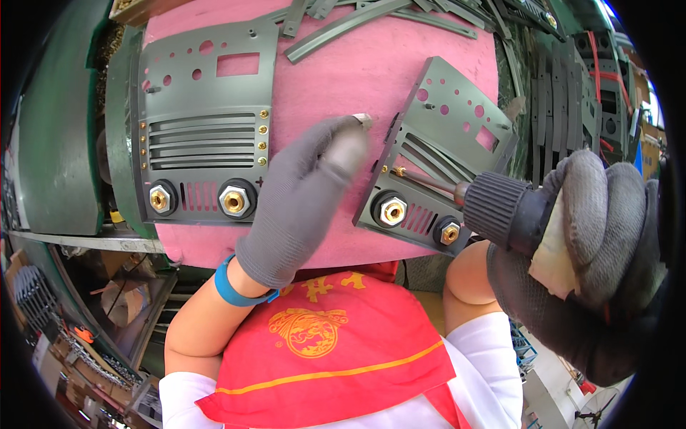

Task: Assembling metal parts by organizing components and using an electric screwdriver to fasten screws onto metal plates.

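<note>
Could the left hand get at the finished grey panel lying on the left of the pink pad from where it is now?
Probably yes. The left hand lies open on the pink pad, holding nothing, just beside the left grey panel. Only bare pad lies between them; the right hand with the screwdriver is off to the other side.

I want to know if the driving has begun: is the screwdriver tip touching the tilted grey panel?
Touching. In the head view, the screwdriver tip sits on a brass screw at the tilted panel's left edge, with no gap visible.
</note>
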The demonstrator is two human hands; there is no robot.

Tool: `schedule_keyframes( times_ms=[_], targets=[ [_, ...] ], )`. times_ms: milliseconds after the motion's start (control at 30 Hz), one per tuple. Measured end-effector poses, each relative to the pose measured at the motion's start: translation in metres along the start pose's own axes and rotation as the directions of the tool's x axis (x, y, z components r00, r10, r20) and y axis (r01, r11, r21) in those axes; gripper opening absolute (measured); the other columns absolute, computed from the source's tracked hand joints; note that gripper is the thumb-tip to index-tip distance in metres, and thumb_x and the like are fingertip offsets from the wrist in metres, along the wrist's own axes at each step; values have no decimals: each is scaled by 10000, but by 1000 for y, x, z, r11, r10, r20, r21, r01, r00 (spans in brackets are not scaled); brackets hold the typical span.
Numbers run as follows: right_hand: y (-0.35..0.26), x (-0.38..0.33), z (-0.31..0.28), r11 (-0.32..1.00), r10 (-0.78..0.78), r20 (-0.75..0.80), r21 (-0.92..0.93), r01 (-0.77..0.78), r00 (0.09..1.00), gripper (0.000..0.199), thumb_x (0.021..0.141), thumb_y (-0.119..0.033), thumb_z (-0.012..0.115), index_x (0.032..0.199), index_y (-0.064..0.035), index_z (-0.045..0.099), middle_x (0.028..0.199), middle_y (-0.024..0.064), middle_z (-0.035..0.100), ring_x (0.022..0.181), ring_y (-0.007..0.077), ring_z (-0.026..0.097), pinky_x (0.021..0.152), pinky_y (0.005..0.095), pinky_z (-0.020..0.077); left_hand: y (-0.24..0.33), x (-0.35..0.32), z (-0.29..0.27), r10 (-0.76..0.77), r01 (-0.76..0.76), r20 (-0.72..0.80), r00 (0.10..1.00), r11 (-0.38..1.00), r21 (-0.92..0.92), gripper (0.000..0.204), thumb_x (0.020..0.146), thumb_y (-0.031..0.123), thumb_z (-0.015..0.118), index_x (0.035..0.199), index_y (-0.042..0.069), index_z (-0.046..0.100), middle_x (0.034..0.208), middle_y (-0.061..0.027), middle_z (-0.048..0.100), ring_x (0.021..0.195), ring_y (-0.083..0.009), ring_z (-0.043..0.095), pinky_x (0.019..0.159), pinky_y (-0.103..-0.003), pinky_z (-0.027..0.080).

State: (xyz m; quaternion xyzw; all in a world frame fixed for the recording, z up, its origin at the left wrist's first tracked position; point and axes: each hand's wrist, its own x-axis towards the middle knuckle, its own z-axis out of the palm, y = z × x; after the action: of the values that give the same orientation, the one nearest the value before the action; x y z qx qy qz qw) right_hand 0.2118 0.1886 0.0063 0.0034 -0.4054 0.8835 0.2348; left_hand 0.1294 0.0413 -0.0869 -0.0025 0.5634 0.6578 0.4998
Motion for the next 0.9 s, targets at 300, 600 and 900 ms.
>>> schedule_keyframes(
  times_ms=[300,600,900],
  targets=[
    [-5,15,-45,894,-103,169,-415,166,980,303,787,-207,721,805,-117,433,794,-1,478,745,100,445,729,252,329,-24,8,17,184,-178,24,983,903,390,557,858,-7,632,1401,19,513,740,42,306,679,-54,342,615,-218,363],
    [5,24,-49,960,-108,165,-241,146,980,219,806,-188,680,848,-170,466,811,-37,447,748,115,426,740,296,304,-26,11,16,258,-259,56,964,883,390,562,873,-11,587,1424,23,485,729,36,322,662,-56,353,609,-221,372],
    [10,21,-52,925,-99,210,-342,168,973,154,853,-207,651,890,-216,502,839,-39,438,745,113,414,734,310,298,-25,14,16,237,-241,63,969,876,418,461,877,-24,579,1334,5,522,708,22,375,632,-56,377,581,-244,389]
  ],
)
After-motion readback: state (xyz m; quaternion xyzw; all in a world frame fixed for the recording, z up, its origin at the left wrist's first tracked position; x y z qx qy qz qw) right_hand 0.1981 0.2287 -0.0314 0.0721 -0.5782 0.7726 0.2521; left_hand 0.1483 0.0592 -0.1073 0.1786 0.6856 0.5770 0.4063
